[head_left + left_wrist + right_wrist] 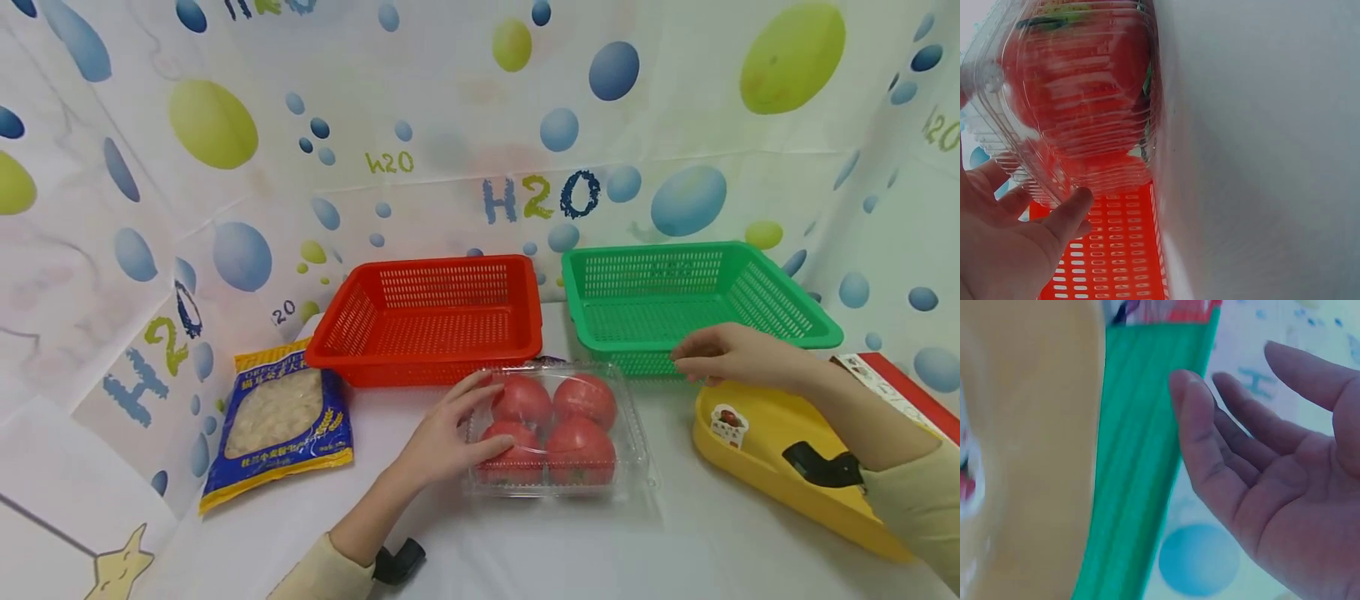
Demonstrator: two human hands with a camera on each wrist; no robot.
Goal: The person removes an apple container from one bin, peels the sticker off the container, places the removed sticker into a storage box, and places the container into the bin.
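Four tomatoes are sitting in a clear clamshell box on the white table, just in front of the red basket and the green basket. Left hand is lying against the box's left side, fingers straight and spread, apparently steadying it rather than gripping. Right hand is hovering relaxed, holding nothing, above the yellow tray near the green basket's front rim. An oat bag is lying well to the left.

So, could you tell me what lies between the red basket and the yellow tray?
In the head view, the clear tomato box lies between the red basket and the yellow tray.
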